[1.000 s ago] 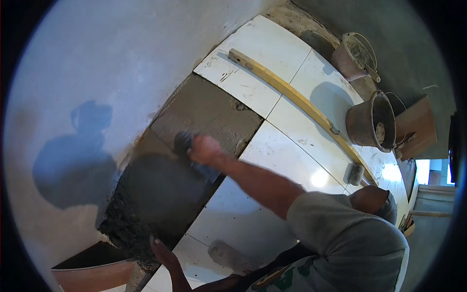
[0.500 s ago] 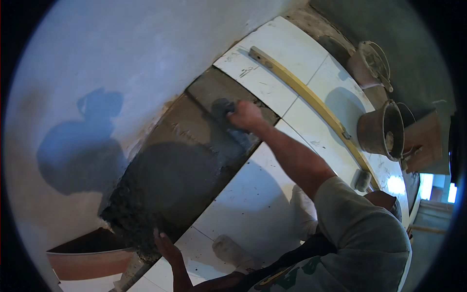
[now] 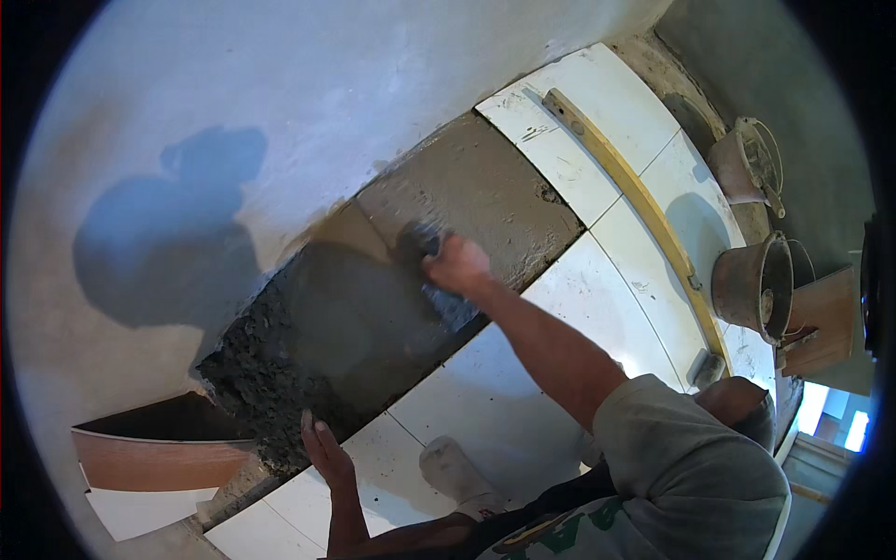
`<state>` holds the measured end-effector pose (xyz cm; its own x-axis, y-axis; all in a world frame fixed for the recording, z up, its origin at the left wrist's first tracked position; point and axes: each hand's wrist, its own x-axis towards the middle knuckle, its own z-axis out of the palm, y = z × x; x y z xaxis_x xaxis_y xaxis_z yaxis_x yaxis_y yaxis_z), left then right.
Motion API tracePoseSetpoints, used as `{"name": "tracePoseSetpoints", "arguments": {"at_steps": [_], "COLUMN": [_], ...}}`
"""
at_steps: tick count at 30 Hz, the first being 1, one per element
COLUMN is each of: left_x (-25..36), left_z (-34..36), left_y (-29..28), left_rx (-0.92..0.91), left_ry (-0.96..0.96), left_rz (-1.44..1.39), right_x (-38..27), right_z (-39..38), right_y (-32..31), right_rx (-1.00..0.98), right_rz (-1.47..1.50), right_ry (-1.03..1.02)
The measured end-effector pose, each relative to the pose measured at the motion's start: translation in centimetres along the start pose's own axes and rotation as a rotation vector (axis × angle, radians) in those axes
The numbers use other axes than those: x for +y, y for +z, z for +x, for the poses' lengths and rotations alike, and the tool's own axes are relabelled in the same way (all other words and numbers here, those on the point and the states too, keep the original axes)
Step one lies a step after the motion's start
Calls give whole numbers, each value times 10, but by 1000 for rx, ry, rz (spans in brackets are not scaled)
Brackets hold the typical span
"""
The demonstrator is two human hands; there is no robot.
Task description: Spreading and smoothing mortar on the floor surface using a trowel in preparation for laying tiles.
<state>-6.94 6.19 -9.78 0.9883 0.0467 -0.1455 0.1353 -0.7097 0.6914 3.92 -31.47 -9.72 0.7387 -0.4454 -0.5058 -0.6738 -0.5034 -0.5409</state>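
Note:
My right hand (image 3: 457, 265) is wrapped round the handle of a plastering trowel (image 3: 450, 306). Its blade lies flat on a bed of wet grey mortar (image 3: 355, 308), which fills a strip between the wall and the white tiles. Beyond the trowel the mortar surface is smooth and wet. Toward the lower left it turns dark and lumpy. My left hand (image 3: 327, 455), open with fingers stretched out and empty, is at the near edge of that rough mortar, by the tile border.
White floor tiles (image 3: 523, 383) run along the strip. A long yellow spirit level (image 3: 635, 191) lies across them. Two mortar-stained buckets (image 3: 752, 285) stand at the right, near a brown board (image 3: 821, 317). A brown-fronted piece (image 3: 168, 462) sits at lower left.
My right hand has drawn the trowel back along the mortar toward the lower left, uncovering the smoothed far end. My left hand stays near the rough edge. The view has shifted slightly.

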Motion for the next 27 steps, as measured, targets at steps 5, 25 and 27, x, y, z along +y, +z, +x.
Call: {"name": "tracePoseSetpoints", "arguments": {"at_steps": [5,25,27], "left_x": [22,13,24], "left_z": [-3,9,10], "left_y": [-1,-1,6], "left_rx": [19,55,57], "left_ry": [-55,33,22], "left_rz": [-74,-85,-111], "right_x": [-29,-22,-3], "right_z": [-30,-22,-8], "right_y": [58,39,14], "right_rx": [-122,-73,-36], "right_rz": [-28,-280,-295], "right_ry": [-105,-289,-238]}}
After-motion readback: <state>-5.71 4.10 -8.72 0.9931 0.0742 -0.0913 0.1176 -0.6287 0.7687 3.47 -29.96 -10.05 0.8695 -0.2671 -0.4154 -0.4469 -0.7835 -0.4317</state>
